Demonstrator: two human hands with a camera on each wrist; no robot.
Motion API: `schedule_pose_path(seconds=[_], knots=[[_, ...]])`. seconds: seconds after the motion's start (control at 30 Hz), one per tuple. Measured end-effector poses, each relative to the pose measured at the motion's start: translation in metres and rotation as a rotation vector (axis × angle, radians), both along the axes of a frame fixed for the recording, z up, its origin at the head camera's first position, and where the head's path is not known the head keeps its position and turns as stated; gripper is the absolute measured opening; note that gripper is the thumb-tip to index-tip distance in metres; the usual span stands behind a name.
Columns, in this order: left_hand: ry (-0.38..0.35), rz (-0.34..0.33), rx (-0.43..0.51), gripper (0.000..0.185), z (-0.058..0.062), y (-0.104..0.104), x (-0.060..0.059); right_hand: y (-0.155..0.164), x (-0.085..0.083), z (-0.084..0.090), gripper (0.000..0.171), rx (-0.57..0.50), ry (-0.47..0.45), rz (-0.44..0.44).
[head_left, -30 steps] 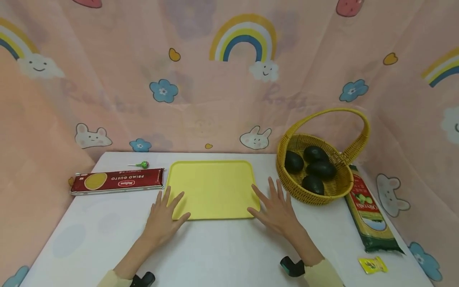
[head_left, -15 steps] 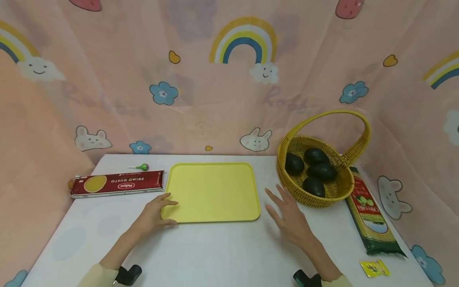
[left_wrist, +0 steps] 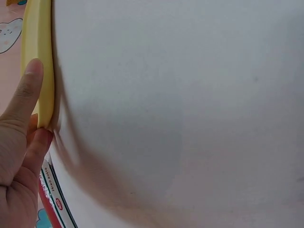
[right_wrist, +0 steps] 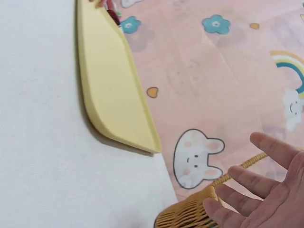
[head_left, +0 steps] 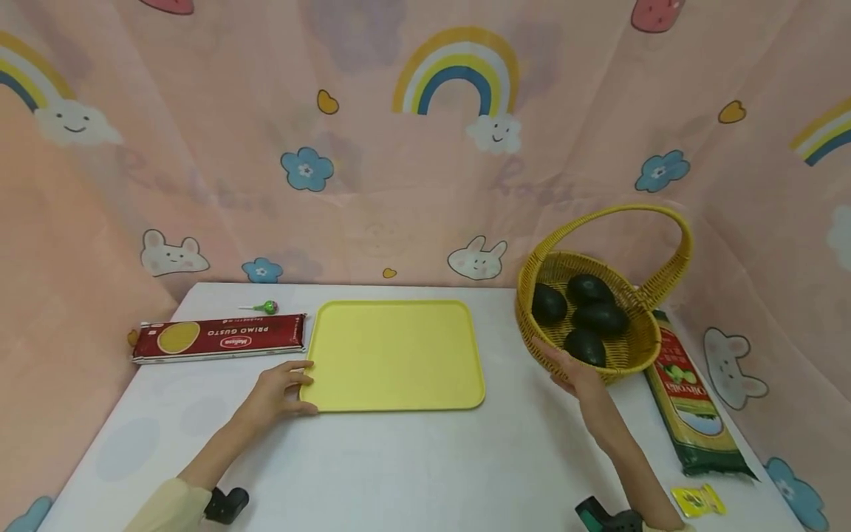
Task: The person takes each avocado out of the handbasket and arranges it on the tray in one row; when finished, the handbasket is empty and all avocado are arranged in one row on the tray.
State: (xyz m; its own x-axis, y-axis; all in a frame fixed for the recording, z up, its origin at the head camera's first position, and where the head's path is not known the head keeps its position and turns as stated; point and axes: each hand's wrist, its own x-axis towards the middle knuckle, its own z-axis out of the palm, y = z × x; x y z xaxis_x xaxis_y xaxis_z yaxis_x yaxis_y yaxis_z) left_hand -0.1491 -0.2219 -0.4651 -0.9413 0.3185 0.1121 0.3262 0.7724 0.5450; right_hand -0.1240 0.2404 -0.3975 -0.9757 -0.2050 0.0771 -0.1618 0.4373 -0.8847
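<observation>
A yellow tray (head_left: 395,355) lies flat in the middle of the white table (head_left: 399,465). My left hand (head_left: 279,388) holds its near-left corner; in the left wrist view the thumb (left_wrist: 26,92) lies along the tray's edge (left_wrist: 40,47) and a finger sits at the corner below it. My right hand (head_left: 570,369) is open, its straight fingers against the front wall of a yellow wicker basket (head_left: 634,347) that holds several dark avocados (head_left: 598,318). The right wrist view shows those spread fingers (right_wrist: 266,190) just above the basket's weave (right_wrist: 190,213), with the tray (right_wrist: 109,80) off to the left.
A red spaghetti pack (head_left: 219,336) lies left of the tray, with a green lollipop (head_left: 266,306) behind it. A green pasta bag (head_left: 688,399) lies right of the basket, and a small yellow sachet (head_left: 694,500) lies near the front right. Pink patterned cloth walls surround the table.
My right hand has left the tray's right side and moved right to the basket's front. My left hand slid from the tray's near edge to its near-left corner.
</observation>
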Motion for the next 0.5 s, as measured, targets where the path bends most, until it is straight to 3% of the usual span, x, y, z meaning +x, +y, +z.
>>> schedule_pose_path(seconds=[0.13,0.27,0.5], knots=[[0.020,0.004,0.017,0.049,-0.003,-0.001,-0.001,0.018,-0.007,0.007,0.061,-0.130,-0.011,-0.002],[0.019,-0.001,0.038,0.049,-0.003,-0.001,-0.002,0.037,-0.018,0.012,0.055,-0.267,-0.002,0.055],[-0.012,-0.026,0.034,0.050,-0.003,-0.001,-0.004,0.071,-0.042,0.019,0.038,-0.447,-0.165,0.093]])
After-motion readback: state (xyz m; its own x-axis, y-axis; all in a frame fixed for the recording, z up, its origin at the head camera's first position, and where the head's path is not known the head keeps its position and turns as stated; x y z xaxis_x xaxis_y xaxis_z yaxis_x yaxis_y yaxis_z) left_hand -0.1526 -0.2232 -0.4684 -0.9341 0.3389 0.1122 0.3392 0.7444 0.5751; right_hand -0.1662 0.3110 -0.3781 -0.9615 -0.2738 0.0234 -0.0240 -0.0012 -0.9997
